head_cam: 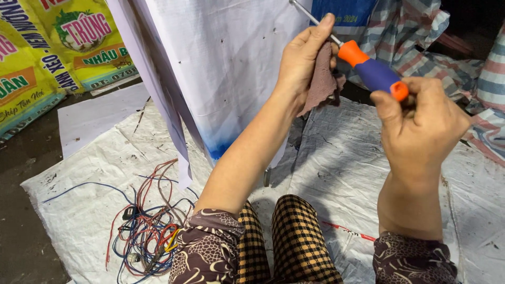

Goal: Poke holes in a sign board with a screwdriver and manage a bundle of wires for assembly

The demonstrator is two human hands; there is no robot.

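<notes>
My right hand [421, 126] grips the end of a screwdriver [374, 72] with an orange and blue handle. Its metal shaft runs up and left toward the top edge of the view. My left hand [304, 60] holds a brownish-pink rag [322, 84] pinched around the shaft just above the handle, forefinger stretched along the shaft. Both hands are raised in front of a hanging white sheet [231, 63] with a blue stain at its lower edge.
White woven tarps [342, 158] cover the ground. A tangle of red, blue and black wires [150, 231] lies at lower left. Yellow printed sacks [47, 47] lie at upper left, striped tarp [421, 37] at upper right. My checked trousers [294, 242] are at bottom centre.
</notes>
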